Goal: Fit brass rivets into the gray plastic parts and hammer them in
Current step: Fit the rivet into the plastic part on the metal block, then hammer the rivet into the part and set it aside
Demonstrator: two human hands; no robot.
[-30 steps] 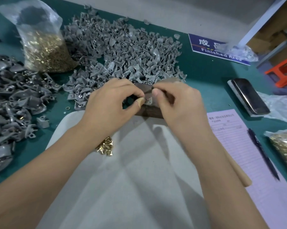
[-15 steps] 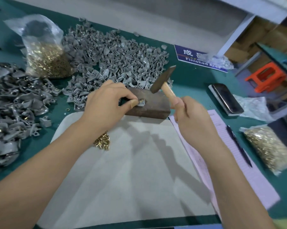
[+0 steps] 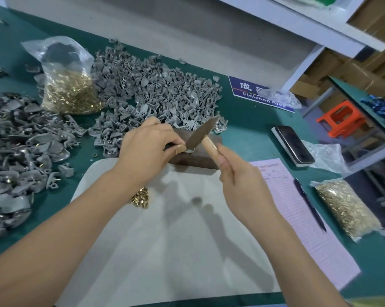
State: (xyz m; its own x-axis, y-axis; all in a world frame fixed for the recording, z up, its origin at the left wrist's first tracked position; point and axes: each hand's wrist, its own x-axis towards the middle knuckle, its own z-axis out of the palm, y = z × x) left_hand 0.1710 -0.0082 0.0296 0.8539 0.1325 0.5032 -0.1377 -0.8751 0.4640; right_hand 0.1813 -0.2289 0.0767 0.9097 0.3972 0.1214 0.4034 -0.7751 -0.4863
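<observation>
My left hand pinches a small gray plastic part on a dark metal block, mostly hidden by thumb and hammer. My right hand grips the wooden handle of a small hammer, whose dark head is down on the part. A small heap of loose brass rivets lies on the white cloth under my left wrist. A big pile of gray plastic parts lies behind the block.
A bag of brass rivets stands at the back left, another bag lies at right. A pile of riveted gray parts fills the left. A pink form, pen, phone and blue sign lie at right.
My right hand let go of the part, took up the hammer and swung its head down onto the part. My left hand has kept the part on the block.
</observation>
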